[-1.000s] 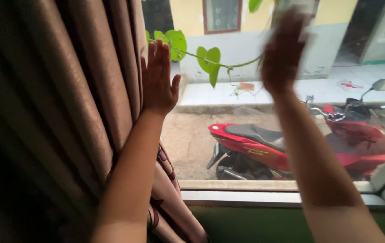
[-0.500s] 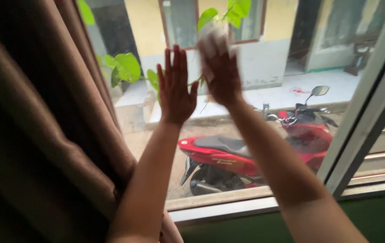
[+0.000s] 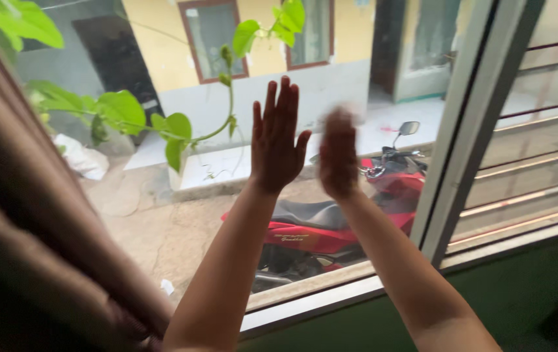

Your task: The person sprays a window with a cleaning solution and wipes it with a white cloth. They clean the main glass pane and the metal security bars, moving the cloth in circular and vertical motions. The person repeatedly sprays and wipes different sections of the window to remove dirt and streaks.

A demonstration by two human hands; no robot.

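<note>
Two bare hands are raised against one window pane [image 3: 161, 215], seen from inside a room. The left hand [image 3: 277, 140] is flat on the glass, fingers straight, close together and pointing up, holding nothing. The right hand [image 3: 338, 156], just right of it, is blurred; whether it grips anything cannot be told, and its fingers cannot be made out. The two hands are close but not touching. One brown curtain [image 3: 25, 248] hangs along the pane's left edge. One pale window frame post [image 3: 461, 130] slants up the pane's right edge, well right of the hands. Through the pane, below and behind the hands, stands one red scooter [image 3: 331, 231] with one mirror [image 3: 409, 128]. One leafy green vine [image 3: 174, 127] crosses outside the pane, left of the hands.
</note>
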